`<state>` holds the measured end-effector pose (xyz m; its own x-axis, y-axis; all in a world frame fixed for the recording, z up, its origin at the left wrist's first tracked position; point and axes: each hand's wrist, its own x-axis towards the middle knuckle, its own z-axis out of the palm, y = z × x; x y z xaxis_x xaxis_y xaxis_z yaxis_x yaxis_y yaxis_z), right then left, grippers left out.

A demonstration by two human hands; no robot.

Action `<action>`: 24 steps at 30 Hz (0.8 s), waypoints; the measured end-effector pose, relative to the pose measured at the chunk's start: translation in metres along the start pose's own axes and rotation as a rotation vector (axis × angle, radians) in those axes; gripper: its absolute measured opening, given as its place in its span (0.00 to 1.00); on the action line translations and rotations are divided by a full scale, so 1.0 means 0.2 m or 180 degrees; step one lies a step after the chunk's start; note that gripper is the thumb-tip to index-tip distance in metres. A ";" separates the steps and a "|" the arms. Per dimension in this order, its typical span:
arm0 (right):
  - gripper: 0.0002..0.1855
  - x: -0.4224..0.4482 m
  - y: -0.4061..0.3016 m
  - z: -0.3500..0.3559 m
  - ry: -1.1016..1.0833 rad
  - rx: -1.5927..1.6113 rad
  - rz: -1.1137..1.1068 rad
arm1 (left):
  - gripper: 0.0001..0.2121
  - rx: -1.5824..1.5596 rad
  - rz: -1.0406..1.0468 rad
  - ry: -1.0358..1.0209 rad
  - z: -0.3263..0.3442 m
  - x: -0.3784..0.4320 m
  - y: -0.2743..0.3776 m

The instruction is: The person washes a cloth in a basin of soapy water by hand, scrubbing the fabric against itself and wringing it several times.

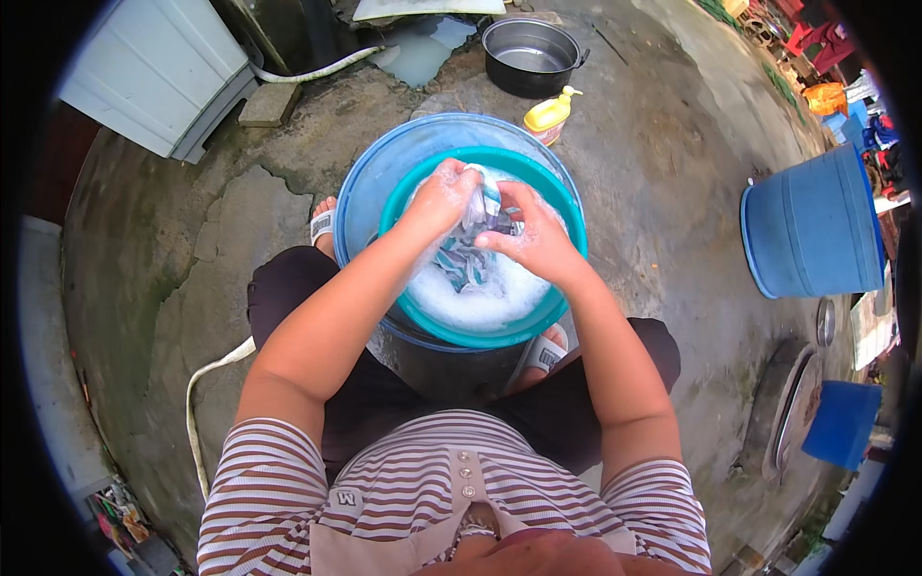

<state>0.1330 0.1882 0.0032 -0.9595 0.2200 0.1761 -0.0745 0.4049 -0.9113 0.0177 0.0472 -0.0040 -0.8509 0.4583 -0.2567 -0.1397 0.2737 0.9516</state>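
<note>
A wet patterned cloth (464, 263) in white, grey and teal lies bunched in a teal plastic basin (408, 306) full of white suds (479, 306). My left hand (448, 198) pinches a raised fold of it near the basin's middle. To the right, my right hand (536, 234) curves around the cloth, thumb spread well away from the fingers, with fingertips at the raised fold. Foam clings to both hands. Under the teal basin is a wider blue plastic tub (367, 169); its far rim shows beyond the basin.
A yellow pump bottle (549, 117) stands just past the tub, before a dark metal pot (531, 57). A blue barrel (810, 223) is at the right. A pale hose (317, 72) runs from beside a white ribbed cabinet (155, 68) to a puddle (425, 54) on cracked concrete.
</note>
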 end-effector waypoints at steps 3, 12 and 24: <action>0.17 0.00 0.04 0.01 0.0276 -0.0681 0.0303 | 0.17 0.0188 0.0114 -0.0383 -0.01 0.02 0.02; 0.09 0.06 -0.08 -0.12 0.1029 0.3050 0.1288 | 0.17 0.0477 -0.0012 -0.0740 -0.05 -0.07 0.18; 0.06 -0.04 -0.09 0.28 0.1191 -0.1115 -0.0356 | 0.23 -0.3464 -0.0845 -0.1237 0.17 -0.09 -0.01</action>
<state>0.1263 0.1291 -0.0038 -0.7834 0.4344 0.4444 -0.0140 0.7025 -0.7115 0.0508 0.0674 -0.0079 -0.5457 0.7732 -0.3231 -0.8057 -0.3782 0.4558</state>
